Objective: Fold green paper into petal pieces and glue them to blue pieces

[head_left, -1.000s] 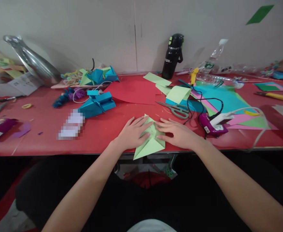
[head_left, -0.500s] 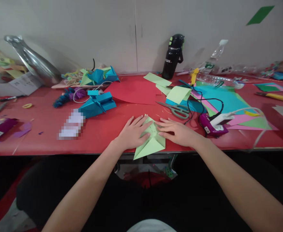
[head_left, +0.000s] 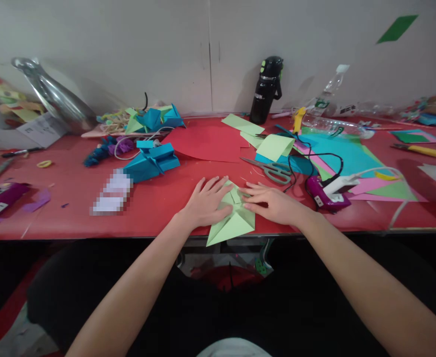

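Observation:
A folded sheet of light green paper (head_left: pixel 236 223) lies at the front of the red table, one pointed corner sticking out over the edge. Creases and folded flaps show on its upper part. My left hand (head_left: pixel 208 203) rests flat on its left side with the fingers spread, the thumb reaching toward the middle. On the right side, my right hand (head_left: pixel 268 201) touches the paper with its fingertips, fingers stretched out. Part of the paper is hidden under both hands.
Scissors (head_left: pixel 275 172) lie behind my right hand, near a purple power strip (head_left: pixel 327 198) with cables. Left stands a folded blue paper model (head_left: pixel 153 162). Red paper (head_left: pixel 206 141), a black bottle (head_left: pixel 266 94), plastic bottles (head_left: pixel 333 126) and coloured sheets (head_left: pixel 346 151) are farther back on the table (head_left: pixel 69 218).
The view has shifted slightly. My left thumb and fingers have moved a little on the green paper; my right hand stays nearly where it was.

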`<state>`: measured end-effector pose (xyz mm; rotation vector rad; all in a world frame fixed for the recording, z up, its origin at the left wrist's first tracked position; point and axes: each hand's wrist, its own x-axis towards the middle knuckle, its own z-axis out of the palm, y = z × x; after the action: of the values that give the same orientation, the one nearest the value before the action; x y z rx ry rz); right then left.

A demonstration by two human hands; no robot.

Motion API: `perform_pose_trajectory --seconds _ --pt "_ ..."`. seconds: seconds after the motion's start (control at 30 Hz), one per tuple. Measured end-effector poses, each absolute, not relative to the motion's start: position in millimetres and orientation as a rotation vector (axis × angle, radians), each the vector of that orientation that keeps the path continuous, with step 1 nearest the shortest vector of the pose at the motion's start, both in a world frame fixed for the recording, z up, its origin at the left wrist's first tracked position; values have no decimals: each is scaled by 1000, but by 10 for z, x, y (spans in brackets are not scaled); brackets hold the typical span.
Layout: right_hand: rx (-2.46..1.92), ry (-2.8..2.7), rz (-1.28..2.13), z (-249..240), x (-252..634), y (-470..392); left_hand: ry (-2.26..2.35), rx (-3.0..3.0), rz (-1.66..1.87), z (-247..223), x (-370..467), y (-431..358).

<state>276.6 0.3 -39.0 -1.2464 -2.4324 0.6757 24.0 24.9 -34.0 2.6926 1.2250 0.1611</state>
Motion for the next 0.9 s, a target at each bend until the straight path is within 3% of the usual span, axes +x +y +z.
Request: perform_pose_trajectory --seconds 0.9 --pt "-1192 -2347 664 -361 2726 9 1187 2707 145 -359 217 256"
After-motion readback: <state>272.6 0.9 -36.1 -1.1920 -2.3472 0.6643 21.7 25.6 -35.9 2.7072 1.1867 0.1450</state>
